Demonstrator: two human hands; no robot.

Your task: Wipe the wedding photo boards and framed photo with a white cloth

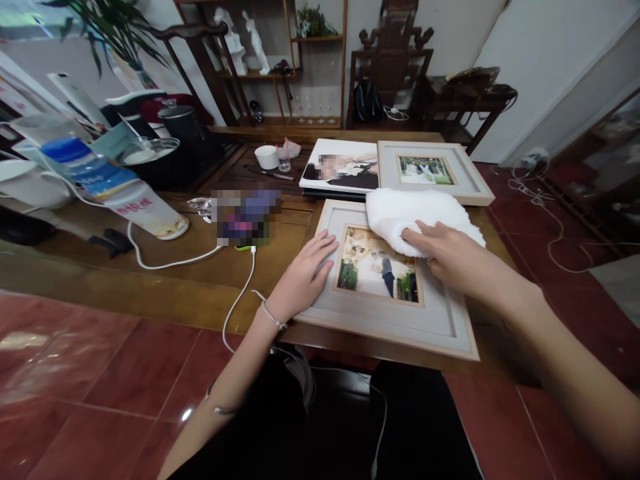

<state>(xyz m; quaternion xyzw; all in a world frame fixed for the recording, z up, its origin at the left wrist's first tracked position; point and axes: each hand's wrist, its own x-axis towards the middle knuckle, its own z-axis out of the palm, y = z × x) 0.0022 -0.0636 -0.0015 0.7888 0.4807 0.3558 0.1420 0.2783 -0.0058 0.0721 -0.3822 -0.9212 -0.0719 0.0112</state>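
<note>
The left hand (306,277) lies flat, grip released, on the left side of a framed picture (385,325); the right hand (447,253) has its grip bunched around a white cloth (400,207) over the frame's far right part. The frame lies along the near edge of the worktop (297,223); whether its near right corner overhangs is hard to tell. Bare wood runs left to a white cable (253,252), with a bottle (117,183) beyond. Just behind, one second frame (470,177) and one photo panel (355,163) crowd the far side.
</note>
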